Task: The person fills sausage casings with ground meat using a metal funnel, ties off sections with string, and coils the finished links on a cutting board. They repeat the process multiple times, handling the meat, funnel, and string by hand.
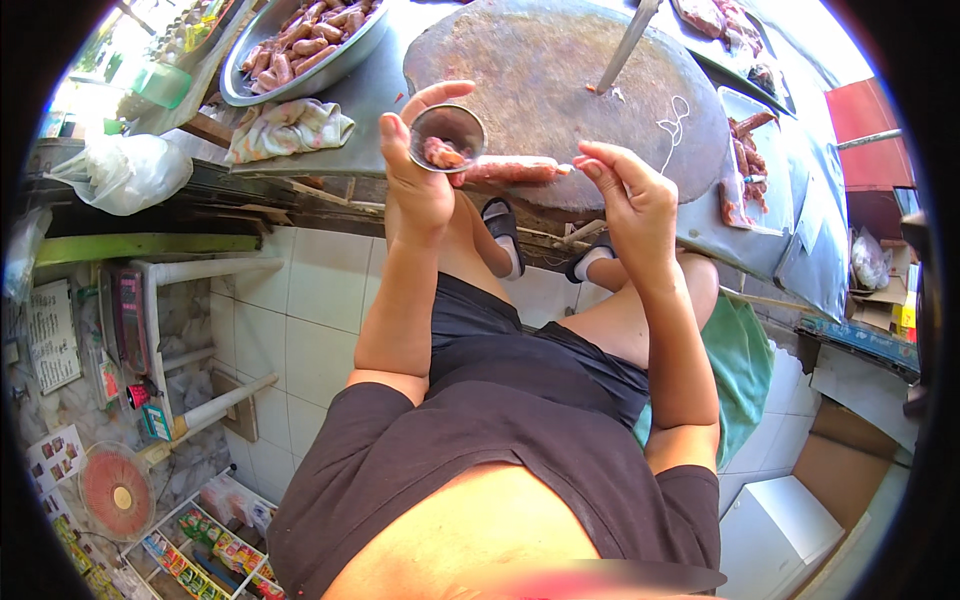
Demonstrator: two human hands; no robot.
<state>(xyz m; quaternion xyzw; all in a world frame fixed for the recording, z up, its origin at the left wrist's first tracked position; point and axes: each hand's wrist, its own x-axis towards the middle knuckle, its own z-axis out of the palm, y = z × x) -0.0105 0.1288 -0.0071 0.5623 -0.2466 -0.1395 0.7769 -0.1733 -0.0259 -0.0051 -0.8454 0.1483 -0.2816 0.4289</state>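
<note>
My left hand [418, 195] is wrapped round a metal funnel [452, 120], with its thumb and a finger up along the sides. Chunks of raw red meat [440, 152] lie in the funnel's mouth. From beneath it a filled sausage [512, 170] stretches to the right, above the near edge of a round wooden chopping block [540, 75]. At the sausage's far right end, my right hand [637, 195] pinches the pale tip of the casing between thumb and fingers. A loose white string [672, 132] lies on the block, beyond that hand.
A knife [630, 45] stands upright on the block. At the far left sits a metal basin [235, 92] full of sausages, with a stained cloth [290, 131] before it. A tray [780, 205] of meat strips is at right. A white plastic bag [135, 175] hangs at left.
</note>
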